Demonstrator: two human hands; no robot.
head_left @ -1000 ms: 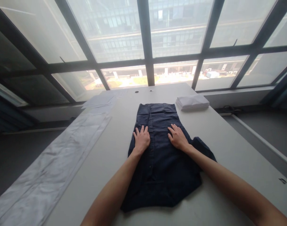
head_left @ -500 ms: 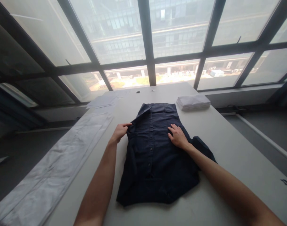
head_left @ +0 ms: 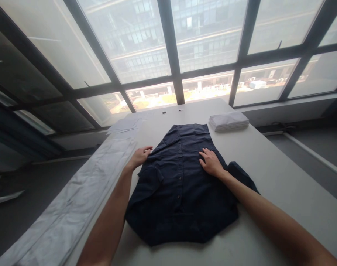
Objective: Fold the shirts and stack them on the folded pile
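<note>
A dark navy shirt (head_left: pixel 190 177) with a buttoned placket lies front up on the white table (head_left: pixel 279 192), its collar end toward me and its hem at the far side. My right hand (head_left: pixel 211 162) rests flat on the right half of the shirt, fingers spread. At the shirt's left edge is my left hand (head_left: pixel 140 157), its fingers loosely extended and slightly curled beside the cloth. No cloth shows pinched in it. Below the left hand, a sleeve is folded on the shirt's left side. The other sleeve sticks out past my right forearm.
A folded stack of white cloth (head_left: pixel 228 121) sits at the far right of the table. Long white sheets (head_left: pixel 74 199) run along the left edge, with papers (head_left: pixel 126 125) beyond them. Large framed windows (head_left: pixel 140 40) rise behind the table.
The shirt's left edge has been drawn outward to the left and lies flatter, with the folded sleeve showing. My left hand has loosened its grip on that edge. My right hand stays on the shirt.
</note>
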